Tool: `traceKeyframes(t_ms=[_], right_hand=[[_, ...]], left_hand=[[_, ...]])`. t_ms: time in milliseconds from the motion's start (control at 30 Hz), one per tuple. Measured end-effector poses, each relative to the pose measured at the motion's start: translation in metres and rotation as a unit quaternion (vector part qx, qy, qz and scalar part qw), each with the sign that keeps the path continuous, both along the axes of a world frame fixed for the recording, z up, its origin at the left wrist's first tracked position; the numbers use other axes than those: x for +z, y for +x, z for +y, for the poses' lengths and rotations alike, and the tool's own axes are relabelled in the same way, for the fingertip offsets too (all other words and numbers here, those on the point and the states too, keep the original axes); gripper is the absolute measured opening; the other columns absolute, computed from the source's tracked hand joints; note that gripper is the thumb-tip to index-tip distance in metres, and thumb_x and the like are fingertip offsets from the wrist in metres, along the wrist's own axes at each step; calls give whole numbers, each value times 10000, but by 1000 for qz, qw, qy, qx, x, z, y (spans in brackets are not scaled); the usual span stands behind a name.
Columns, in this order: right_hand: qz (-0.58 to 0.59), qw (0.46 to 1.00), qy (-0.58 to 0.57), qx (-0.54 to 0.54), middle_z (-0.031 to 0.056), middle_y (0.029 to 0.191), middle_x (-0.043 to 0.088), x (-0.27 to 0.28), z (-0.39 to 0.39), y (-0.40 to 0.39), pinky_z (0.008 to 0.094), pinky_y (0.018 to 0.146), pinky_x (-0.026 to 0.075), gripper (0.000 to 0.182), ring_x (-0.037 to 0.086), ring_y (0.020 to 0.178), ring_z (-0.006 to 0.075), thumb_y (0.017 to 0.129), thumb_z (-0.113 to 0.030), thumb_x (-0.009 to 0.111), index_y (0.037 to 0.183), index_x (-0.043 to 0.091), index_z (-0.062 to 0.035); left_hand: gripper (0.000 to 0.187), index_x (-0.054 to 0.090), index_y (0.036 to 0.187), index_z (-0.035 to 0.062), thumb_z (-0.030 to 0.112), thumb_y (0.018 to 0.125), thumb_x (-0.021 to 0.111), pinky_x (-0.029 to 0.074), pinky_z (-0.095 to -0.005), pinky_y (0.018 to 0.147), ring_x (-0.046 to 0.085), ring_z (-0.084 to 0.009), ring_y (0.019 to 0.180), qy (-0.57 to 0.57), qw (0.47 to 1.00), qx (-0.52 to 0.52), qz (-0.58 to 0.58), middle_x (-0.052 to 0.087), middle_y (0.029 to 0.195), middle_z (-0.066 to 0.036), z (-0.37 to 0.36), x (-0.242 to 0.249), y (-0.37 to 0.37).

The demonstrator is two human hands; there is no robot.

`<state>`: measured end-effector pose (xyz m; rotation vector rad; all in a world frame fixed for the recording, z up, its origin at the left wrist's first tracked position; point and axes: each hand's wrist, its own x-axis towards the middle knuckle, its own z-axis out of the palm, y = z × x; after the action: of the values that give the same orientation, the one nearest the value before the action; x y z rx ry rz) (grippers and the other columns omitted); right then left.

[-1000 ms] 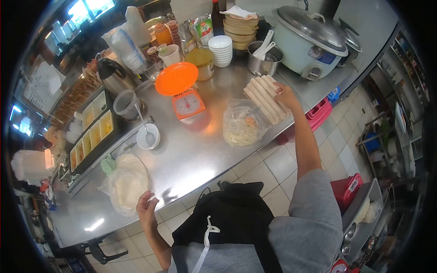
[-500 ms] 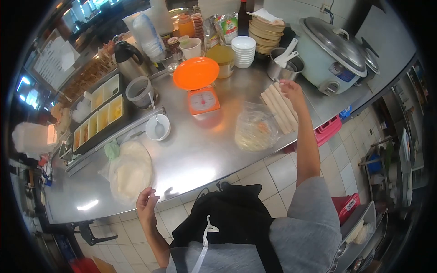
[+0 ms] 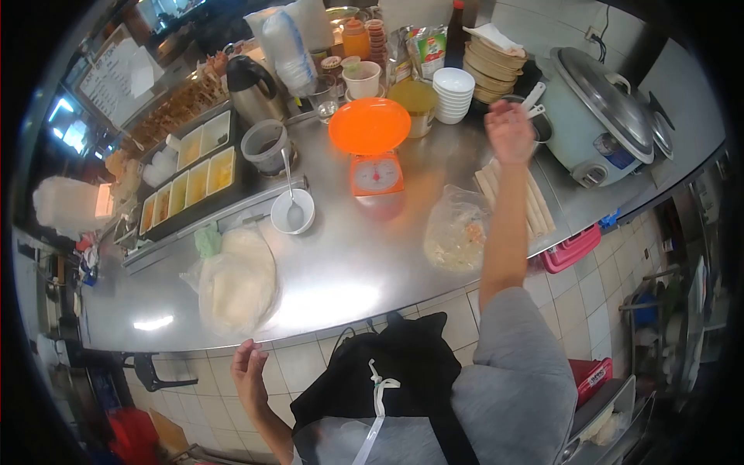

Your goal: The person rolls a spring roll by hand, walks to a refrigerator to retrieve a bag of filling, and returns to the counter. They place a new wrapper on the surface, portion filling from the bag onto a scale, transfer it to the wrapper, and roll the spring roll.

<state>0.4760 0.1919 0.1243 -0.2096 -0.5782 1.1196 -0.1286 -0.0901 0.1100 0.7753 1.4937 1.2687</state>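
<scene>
The right hand (image 3: 509, 133) is hovering over the table (image 3: 372, 256), its fingers loosely open, overlapping the edge of the pot (image 3: 544, 129) in this view. The pale rolls (image 3: 537, 205) are lying side by side on the table below that hand, the forearm partly covering them, and the clear bag (image 3: 454, 240) is resting just beside them. The left hand (image 3: 249, 370) is hanging at the table's near edge, its fingers half-curled and looking parted (the tips are showing small here), with the white bag (image 3: 240, 287) lying nearest to it. Farther back, the bowl (image 3: 293, 217) is holding a spoon (image 3: 287, 172), and the scale (image 3: 377, 182) is carrying an orange plate (image 3: 370, 125).
</scene>
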Motion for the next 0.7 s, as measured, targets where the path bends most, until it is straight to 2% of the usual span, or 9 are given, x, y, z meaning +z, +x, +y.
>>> traceKeyframes(t_ms=[33, 100, 233, 300, 433, 533, 600, 633, 700], right_hand=[[10, 999, 18, -29, 155, 1052, 583, 21, -17, 3, 423, 884, 427, 250, 521, 1028, 284, 881, -304, 576, 953, 591, -65], [41, 997, 66, 29, 158, 1058, 584, 38, -40, 8, 416, 880, 428, 280, 527, 1018, 282, 887, -319, 563, 980, 595, -56], [56, 992, 30, 112, 162, 1084, 576, 16, -57, -6, 413, 891, 417, 300, 519, 1041, 280, 896, -329, 547, 1021, 596, -60], [61, 981, -37, 181, 153, 1142, 553, -12, -58, -47, 396, 921, 412, 333, 490, 1110, 267, 922, -325, 505, 1107, 566, -55], [123, 905, -127, 386, 117, 1152, 568, -49, -119, -195, 400, 942, 414, 343, 511, 1106, 261, 935, -305, 484, 1168, 525, -56], [111, 849, -194, 478, 105, 1104, 573, -88, -176, -295, 347, 876, 457, 276, 543, 1039, 209, 901, -202, 557, 1123, 525, -42], [-165, 814, -280, 481, 81, 1058, 582, -77, -198, -327, 304, 862, 453, 246, 570, 970, 172, 892, -173, 571, 1099, 549, -41], [-163, 817, -279, 478, 81, 1058, 582, -70, -198, -332, 304, 862, 453, 246, 570, 970, 172, 892, -173, 571, 1099, 549, -41], [-397, 778, -185, 449, 61, 1011, 592, -52, -191, -331, 265, 829, 449, 209, 579, 917, 145, 887, -143, 576, 1068, 575, -39]], left_hand=[[277, 542, 1122, -17, 78, 868, 595, 479, -271, 821, 564, -140, 861, 3, 1000, 12, 9, 575, 1023, -82, 1, 1, 0], [285, 541, 1128, -19, 82, 868, 597, 479, -272, 825, 561, -143, 882, 5, 999, 30, 11, 573, 1035, -79, -1, -2, -2], [308, 546, 1135, -21, 105, 863, 617, 464, -271, 836, 549, -150, 938, -2, 998, 60, 21, 579, 1047, -71, 7, -3, -3], [285, 570, 1102, -22, 110, 857, 629, 442, -266, 850, 552, -147, 961, 20, 998, 19, 63, 595, 1035, -67, 15, -12, -20], [164, 613, 1005, -51, 25, 867, 569, 473, -273, 837, 611, -174, 927, 123, 941, 15, 314, 647, 977, -115, 57, -12, -40], [145, 648, 916, 0, 3, 776, 615, 498, -337, 749, 629, -298, 828, 170, 866, -14, 471, 649, 901, -154, 107, -42, -59], [150, 651, 895, 19, 26, 746, 639, 497, -349, 729, 622, -300, 823, 108, 861, -77, 490, 639, 872, -151, 120, -45, -61], [157, 654, 873, 38, 48, 716, 662, 495, -361, 710, 615, -303, 818, 49, 851, -143, 503, 629, 843, -148, 124, -46, -61], [169, 650, 853, 51, 73, 687, 672, 490, -372, 706, 606, -309, 811, 93, 813, -160, 552, 617, 840, -140, 124, -57, -58]])
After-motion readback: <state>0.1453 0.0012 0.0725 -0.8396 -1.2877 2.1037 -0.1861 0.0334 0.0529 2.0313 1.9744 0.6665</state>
